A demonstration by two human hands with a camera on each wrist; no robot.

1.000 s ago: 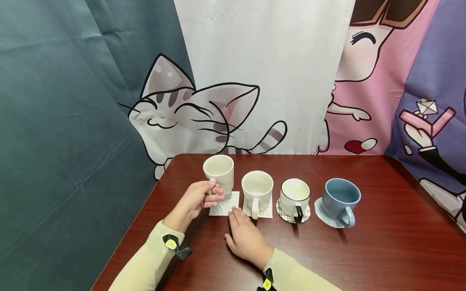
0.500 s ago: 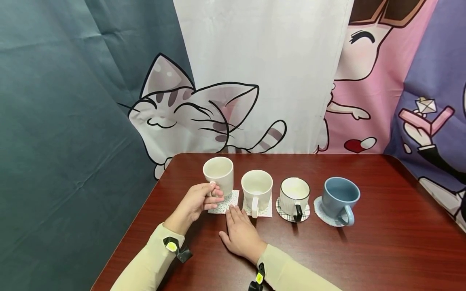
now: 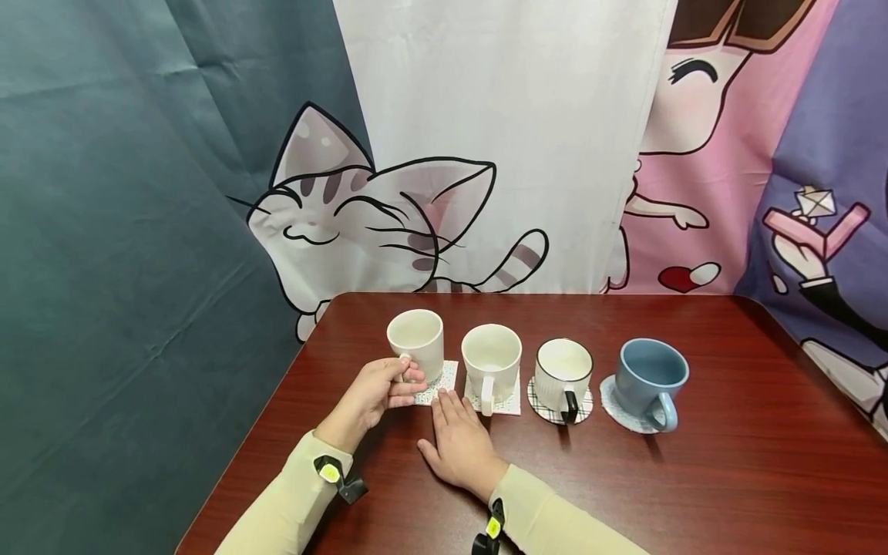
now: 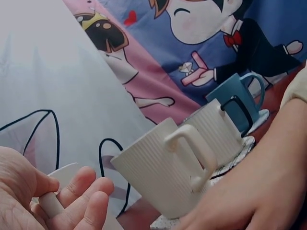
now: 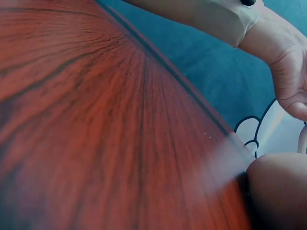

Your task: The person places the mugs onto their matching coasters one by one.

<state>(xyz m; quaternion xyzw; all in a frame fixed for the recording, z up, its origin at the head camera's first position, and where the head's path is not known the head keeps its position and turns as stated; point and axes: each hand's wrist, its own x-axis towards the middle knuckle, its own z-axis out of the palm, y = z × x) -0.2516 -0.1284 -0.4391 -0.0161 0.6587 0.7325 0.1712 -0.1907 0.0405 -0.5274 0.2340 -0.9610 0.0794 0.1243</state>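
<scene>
My left hand [image 3: 375, 391] pinches the handle of a plain white mug [image 3: 425, 343] between thumb and fingers. The mug stands upright over the back left part of a square speckled coaster [image 3: 446, 375]. My right hand [image 3: 463, 447] lies flat, palm down, its fingertips at the coaster's front edge. Just to the right, a similar white mug [image 3: 489, 351] sits on its own square coaster [image 3: 512, 402]. In the left wrist view, that neighbouring ribbed mug [image 4: 160, 167] shows behind my right hand, while only part of the held mug's handle [image 4: 50, 205] appears between my fingers.
Farther right, a black-rimmed white mug [image 3: 560, 374] stands on a round checked coaster [image 3: 543, 412], and a blue mug [image 3: 645, 378] on a round pale coaster [image 3: 613, 408]. The dark red wooden table [image 3: 749, 432] meets a printed curtain [image 3: 555, 116] behind. Its left edge runs beside my left arm.
My left hand has lowered the mug and brought it nearer, so it covers more of the coaster. My right hand has slid slightly left and forward along the coaster's front edge.
</scene>
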